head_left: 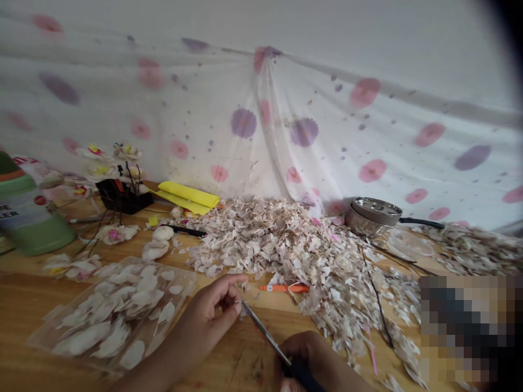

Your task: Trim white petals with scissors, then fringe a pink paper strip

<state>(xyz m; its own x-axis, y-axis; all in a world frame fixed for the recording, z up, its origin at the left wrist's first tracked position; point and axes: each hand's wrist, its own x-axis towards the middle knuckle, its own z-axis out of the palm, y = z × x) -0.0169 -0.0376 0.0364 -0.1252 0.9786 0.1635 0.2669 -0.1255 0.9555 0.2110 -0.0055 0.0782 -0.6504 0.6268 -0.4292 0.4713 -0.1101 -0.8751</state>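
scissors (278,350) in my right hand (308,351), fingers wrapped round the dark handle, blades slanting up and left over the wooden table (212,373). can't tell if the blades are parted. my left hand (214,307) is pinched narrow, thumb against fingertips, right at the blade tips, on a small pale scrap (244,312); too small to make out its shape.

orange pen (284,288) lies just beyond the tips, up against a big heap of pale flakes (265,234) that runs from the back down my right side. clear tray (186,275) of white petal-like pieces (118,310) sits left of my left hand. two white lumps (156,247) just behind the tray.

back left: green bottle (38,218), flowers in a black holder (125,196), yellow sheet (188,197) half rolled. back right: round metal tin (371,218), clear lid (408,245) near it. spotted curtain (204,109) behind everything. lower right corner is pixelated, can't read it.
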